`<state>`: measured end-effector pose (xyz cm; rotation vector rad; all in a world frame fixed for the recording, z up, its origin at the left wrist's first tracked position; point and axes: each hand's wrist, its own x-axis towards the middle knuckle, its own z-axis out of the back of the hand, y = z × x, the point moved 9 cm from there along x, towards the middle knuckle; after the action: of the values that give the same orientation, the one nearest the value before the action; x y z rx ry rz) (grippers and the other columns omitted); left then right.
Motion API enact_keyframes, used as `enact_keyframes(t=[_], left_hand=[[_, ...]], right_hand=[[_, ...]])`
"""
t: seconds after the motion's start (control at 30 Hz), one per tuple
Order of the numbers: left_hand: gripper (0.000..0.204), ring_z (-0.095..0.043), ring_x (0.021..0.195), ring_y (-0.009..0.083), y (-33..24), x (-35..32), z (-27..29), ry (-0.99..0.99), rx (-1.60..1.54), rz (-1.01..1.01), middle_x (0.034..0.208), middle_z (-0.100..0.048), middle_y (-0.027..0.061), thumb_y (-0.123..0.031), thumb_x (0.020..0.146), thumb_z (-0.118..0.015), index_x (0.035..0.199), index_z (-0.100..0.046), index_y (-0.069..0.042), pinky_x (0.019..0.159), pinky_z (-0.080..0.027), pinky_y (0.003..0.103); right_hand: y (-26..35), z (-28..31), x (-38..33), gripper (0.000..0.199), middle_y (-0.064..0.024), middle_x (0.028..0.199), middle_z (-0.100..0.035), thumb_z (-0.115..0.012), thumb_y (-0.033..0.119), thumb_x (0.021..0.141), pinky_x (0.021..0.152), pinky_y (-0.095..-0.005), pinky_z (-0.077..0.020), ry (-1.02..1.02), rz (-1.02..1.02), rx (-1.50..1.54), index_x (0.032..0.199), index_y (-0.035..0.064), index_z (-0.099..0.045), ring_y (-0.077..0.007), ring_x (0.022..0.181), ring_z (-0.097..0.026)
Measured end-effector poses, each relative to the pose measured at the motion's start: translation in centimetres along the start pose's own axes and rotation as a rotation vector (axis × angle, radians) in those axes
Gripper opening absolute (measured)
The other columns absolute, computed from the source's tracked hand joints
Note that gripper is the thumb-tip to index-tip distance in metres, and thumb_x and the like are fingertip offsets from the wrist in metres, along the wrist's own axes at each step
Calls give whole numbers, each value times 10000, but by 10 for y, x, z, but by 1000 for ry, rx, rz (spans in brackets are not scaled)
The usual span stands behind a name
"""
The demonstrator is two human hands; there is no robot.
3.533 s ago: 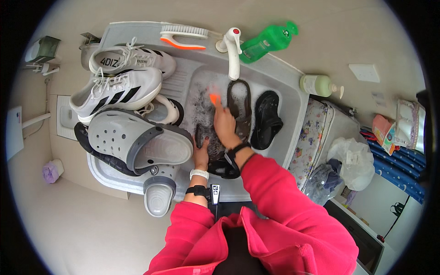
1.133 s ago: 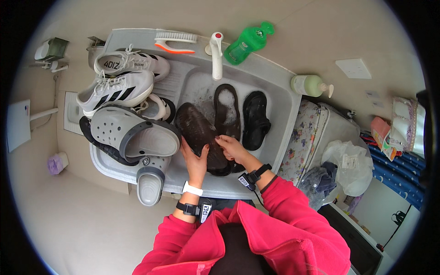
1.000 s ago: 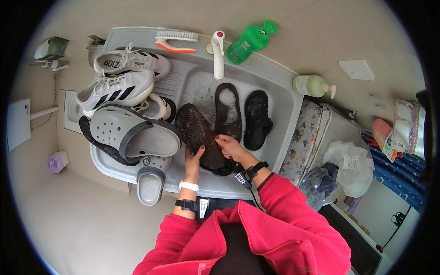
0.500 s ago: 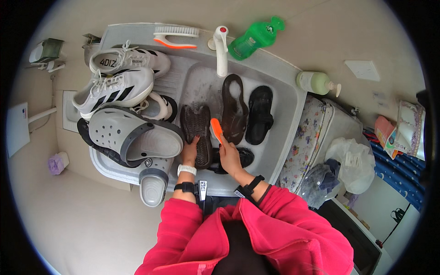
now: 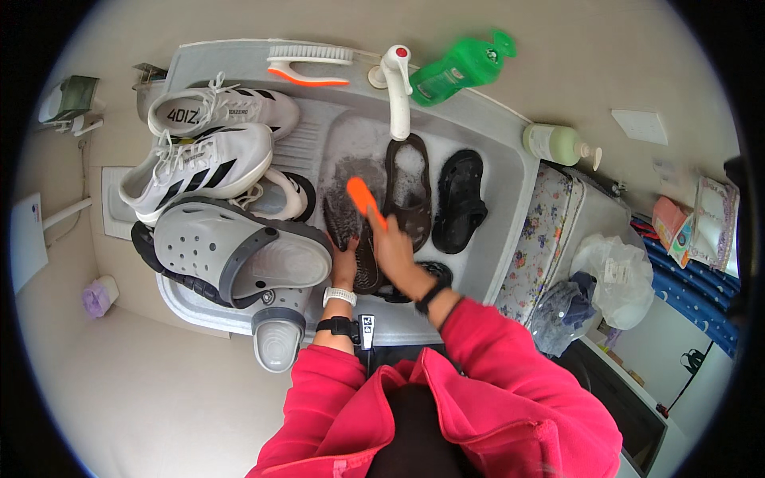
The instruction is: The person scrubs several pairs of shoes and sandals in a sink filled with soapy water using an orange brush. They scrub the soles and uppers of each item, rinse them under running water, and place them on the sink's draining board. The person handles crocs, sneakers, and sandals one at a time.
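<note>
My left hand grips the side of a dark brown clog, which lies sole up in the soapy grey sink. In my right hand is a scrub brush with an orange back, held over that sole; its bristles are hidden underneath. Beside it lies another brown clog with suds in it. Further right is a black clog. Another black shoe is partly covered by my right wrist.
On the left drainboard are piled white sneakers and grey clogs. A white brush, a white faucet and a green bottle line the back rim. A pump bottle stands at the right corner.
My right hand has moved the brush up and left across the sole. The clog under my left hand now looks tilted. The whole view has shifted slightly.
</note>
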<state>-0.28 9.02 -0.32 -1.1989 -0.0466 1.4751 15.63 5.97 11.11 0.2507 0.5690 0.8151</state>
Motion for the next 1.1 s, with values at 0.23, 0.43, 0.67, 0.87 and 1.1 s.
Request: enact_keyframes(t=[0.23, 0.43, 0.67, 0.87, 1.1], left_hand=[[864, -522, 1267, 411, 4, -2, -8, 42, 89, 37, 1388, -526, 255, -303, 874, -709, 1530, -204, -57, 1043, -412, 417], [859, -492, 1298, 422, 1, 4, -11, 64, 105, -12, 1430, -484, 267, -339, 893, -680, 1541, -189, -64, 1044, -410, 426], [849, -486, 1317, 351, 13, 10, -17, 29, 29, -43, 1452, -466, 241, -225, 875, -710, 1529, -210, -17, 1087, -367, 386], [860, -481, 1320, 332, 17, 14, -27, 97, -80, 5, 1448, -470, 234, -227, 878, -729, 1523, -209, 4, 1093, -357, 375], [890, -338, 1411, 375, 12, 9, -24, 105, -108, 51, 1533, -337, 248, -272, 865, -730, 1531, -208, 4, 1156, -268, 391]], right_hand=[[14, -4, -21, 602, -243, 953, -541, -520, 44, 908, 590, -532, -535, -112, 224, 59, 1483, 191, -423, -457, 648, -620], [10, -5, 6, 569, -213, 961, -555, -566, 82, 888, 569, -503, -545, -61, 131, -46, 1439, 187, -467, -418, 638, -635], [-3, -9, -1, 544, -202, 938, -549, -544, 108, 912, 550, -514, -531, -19, 137, -180, 1439, 218, -472, -408, 615, -633], [-21, -13, -17, 618, -232, 995, -542, -565, 50, 855, 546, -502, -542, -26, 39, -56, 1453, 154, -449, -397, 608, -640], [-20, -2, 9, 626, -248, 1020, -554, -555, 50, 853, 570, -486, -563, -123, -37, -94, 1460, 104, -407, -427, 653, -652]])
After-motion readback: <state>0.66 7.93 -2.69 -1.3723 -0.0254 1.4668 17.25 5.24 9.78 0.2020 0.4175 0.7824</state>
